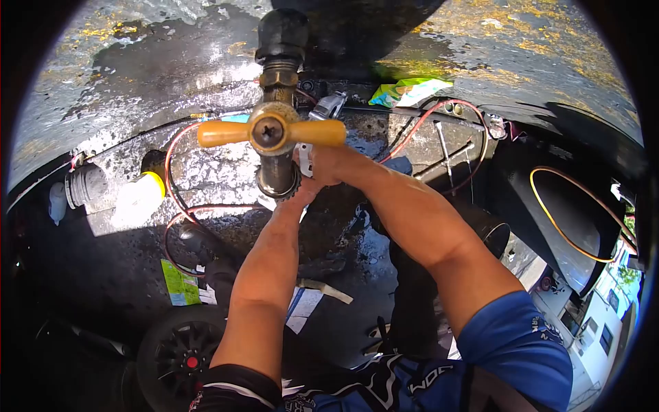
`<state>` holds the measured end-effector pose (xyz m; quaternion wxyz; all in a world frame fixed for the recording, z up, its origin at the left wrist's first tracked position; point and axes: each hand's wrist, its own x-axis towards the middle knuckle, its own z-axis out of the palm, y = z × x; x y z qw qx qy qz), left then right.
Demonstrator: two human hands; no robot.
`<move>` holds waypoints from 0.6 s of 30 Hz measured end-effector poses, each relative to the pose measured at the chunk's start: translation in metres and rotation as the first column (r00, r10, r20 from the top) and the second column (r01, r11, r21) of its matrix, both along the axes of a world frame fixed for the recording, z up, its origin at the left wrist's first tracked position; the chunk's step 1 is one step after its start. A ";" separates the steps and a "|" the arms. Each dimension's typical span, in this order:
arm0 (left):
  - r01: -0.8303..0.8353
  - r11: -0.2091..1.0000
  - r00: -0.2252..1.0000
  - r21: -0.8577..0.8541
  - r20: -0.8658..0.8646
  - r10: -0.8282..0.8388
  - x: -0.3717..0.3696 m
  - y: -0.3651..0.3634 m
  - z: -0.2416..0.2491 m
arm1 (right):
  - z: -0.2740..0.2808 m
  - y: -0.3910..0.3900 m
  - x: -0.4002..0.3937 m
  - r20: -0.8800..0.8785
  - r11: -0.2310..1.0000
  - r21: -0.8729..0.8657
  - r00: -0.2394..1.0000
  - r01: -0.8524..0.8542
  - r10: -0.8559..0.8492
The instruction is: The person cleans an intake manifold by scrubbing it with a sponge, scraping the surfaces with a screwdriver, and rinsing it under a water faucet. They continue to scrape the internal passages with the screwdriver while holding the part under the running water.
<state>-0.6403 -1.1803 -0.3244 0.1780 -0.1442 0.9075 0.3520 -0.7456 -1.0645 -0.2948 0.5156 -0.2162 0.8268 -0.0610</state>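
Observation:
A metal pipe (280, 40) with a tap handle in yellow-orange (223, 134) stands in front of my hands and partly hides them. My right hand (329, 165) is closed just behind the tap, beside a small pale flat piece with holes (305, 159). What its fingers grip is mostly hidden. Below it, close to the pipe's lower end, my left hand (302, 196) meets my right hand. The pipe and the other hand cover the left fingers.
A red hose (169, 175) loops left, and more hose (480, 117) curves right. A white container with a yellow rim (141, 199) stands left. Thin metal rods (445, 151) lie right. A black wheel (185, 353) is at lower left, a green bag (408, 91) at the back.

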 end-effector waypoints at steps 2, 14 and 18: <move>0.053 0.999 0.987 0.002 0.149 -0.053 0.003 -0.011 -0.001 | 0.013 0.000 -0.003 0.079 0.998 -0.055 0.997 -0.019 0.024; -0.075 0.997 0.994 0.015 0.086 0.073 0.007 -0.052 -0.010 | 0.027 -0.063 -0.005 -0.006 0.926 0.069 0.928 -0.370 0.372; -0.165 0.984 0.972 0.065 0.178 0.151 0.003 -0.054 0.013 | 0.049 -0.067 0.001 -0.064 0.957 0.075 0.956 -0.281 0.286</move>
